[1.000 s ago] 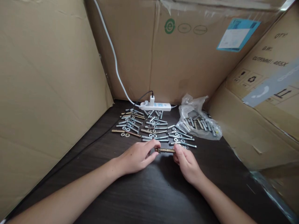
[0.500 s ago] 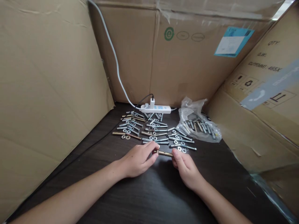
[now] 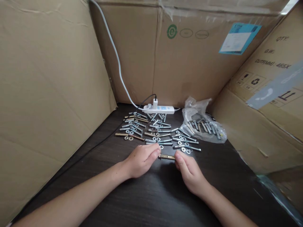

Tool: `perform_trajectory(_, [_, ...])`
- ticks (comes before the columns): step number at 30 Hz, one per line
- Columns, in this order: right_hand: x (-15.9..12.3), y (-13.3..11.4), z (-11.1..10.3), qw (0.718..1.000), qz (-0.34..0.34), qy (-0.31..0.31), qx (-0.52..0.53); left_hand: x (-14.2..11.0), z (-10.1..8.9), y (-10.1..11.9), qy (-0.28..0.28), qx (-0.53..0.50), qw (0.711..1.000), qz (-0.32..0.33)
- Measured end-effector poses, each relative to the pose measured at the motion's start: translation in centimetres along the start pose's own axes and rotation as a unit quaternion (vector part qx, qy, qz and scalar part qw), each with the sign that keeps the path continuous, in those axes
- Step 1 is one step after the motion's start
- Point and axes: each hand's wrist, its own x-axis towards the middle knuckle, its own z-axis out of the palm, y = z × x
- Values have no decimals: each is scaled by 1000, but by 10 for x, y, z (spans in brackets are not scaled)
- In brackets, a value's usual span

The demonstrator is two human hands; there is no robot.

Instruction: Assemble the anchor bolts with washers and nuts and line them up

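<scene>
Clock centred on the sleeve anchor [image 3: 168,157]: brass-coloured, in front of the person, lying roughly along 9–3, nut [image 3: 159,156] and washer at the 9 end. Looks held just above the table [image 3: 151,195].

Right hand [image 3: 189,168], 3 o'clock: grip pinches the plain sleeve end, thumb on top. Probably there to steady the body and leave the nut end exposed. Left hand [image 3: 141,159], 9 o'clock: fingers curled in at the nut end, thumb tip by the nut. Can't tell if that grip actually clamps it; fingertips hide the contact. Opposed ends suggest one side braces against the other.

11 to 1: loose anchor parts in rough rows. Each bolt lies near a sleeve, small hardware alongside, presumably so sets don't mix. Nearest brass set at 10–11: sleeve [image 3: 121,134], bolt [image 3: 136,137], hex nut [image 3: 126,138], flat washer [image 3: 131,138]. Nearest silver bolt [image 3: 193,148] at 2, ring washers [image 3: 183,149] just below it.

Past those, 1–2: clear plastic bag [image 3: 196,104], mouth spread, whole anchors [image 3: 208,127] inside, likely kept apart from the loose stuff. Power strip [image 3: 163,109] at 12, against the back carton [image 3: 132,63], out of the working area.
</scene>
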Motion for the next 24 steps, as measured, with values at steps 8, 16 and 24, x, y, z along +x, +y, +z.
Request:
perform_trajectory(8, [1, 10, 4, 998, 25, 32, 53, -4, -7, 8, 21, 13, 998, 49])
perform_trajectory(16, [0, 9, 5, 997, 23, 47, 60, -3, -1, 5, 24, 44, 997, 59])
perform_trajectory(24, [1, 9, 5, 998, 21, 42, 51, -2, 1, 3, 20, 48, 997, 49])
